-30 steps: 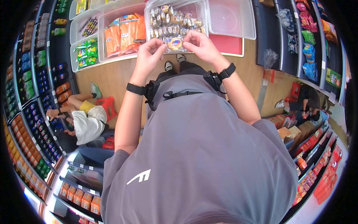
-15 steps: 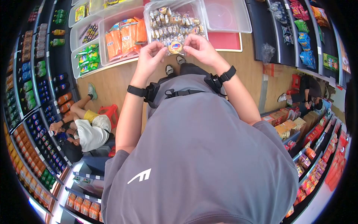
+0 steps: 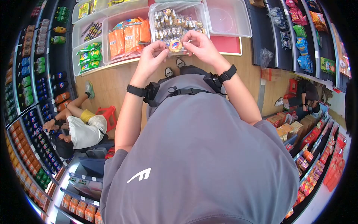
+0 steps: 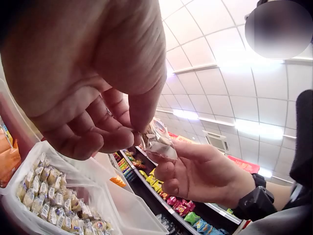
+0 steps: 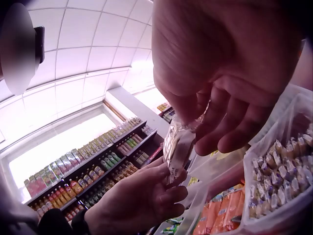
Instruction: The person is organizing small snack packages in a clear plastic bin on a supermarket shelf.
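- Pinching the wrapped snack [image 3: 175,45], upper centre of the head view, with the left hand [image 3: 153,56] at one edge!
- Gripping the opposite edge with the right hand [image 3: 202,45], over the lower edge of the tub [image 3: 178,6] of similar packs [image 3: 179,21].
- Could slip toward the floor [image 3: 123,84] from a loosened pinch.
- Might split suddenly or crumble from too hard a tug.
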Tool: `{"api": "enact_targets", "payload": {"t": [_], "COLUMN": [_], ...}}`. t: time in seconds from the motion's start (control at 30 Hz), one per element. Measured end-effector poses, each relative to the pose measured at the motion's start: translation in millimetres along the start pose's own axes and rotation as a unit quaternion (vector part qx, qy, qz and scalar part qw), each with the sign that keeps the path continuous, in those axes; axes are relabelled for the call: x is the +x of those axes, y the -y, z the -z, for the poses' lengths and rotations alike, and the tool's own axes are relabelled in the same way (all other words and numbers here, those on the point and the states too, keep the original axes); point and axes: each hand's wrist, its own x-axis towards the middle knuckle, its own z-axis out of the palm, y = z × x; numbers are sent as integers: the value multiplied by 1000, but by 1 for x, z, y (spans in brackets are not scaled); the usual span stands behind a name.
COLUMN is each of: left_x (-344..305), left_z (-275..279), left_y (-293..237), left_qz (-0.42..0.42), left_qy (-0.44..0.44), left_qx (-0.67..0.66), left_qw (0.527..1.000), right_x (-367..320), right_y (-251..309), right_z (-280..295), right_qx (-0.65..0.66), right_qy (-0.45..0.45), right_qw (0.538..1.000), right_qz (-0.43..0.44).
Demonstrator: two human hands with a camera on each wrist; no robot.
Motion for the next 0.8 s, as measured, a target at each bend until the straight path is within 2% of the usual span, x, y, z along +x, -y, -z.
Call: {"api": "enact_targets", "payload": {"t": [0.1, 0.3, 0.4, 0.5, 0.8], "left_x": [-2, -3, -5, -9, -8], "left_z": [2, 11, 13, 12, 15], "left_y": [-5, 0, -6, -21, -20], "left_qz": [-7, -90, -147, -175, -191], "left_qy": [-24, -69, -95, -116, -144], "left_qx": [15, 108, 165, 204, 170], "left_qw": [1000, 988, 971, 956, 956], "right_x": [-1, -3, -6, -5, 1], "right_y": [8, 21, 29, 30, 26], "right_z": [-2, -7, -15, -17, -20], "right_qx": [-33, -171, -147, -167, -168], "right_qy": [2, -31, -62, -60, -81], "right_qw": [999, 979, 980, 969, 964], "right_qz": [2, 108, 120, 173, 187]}}
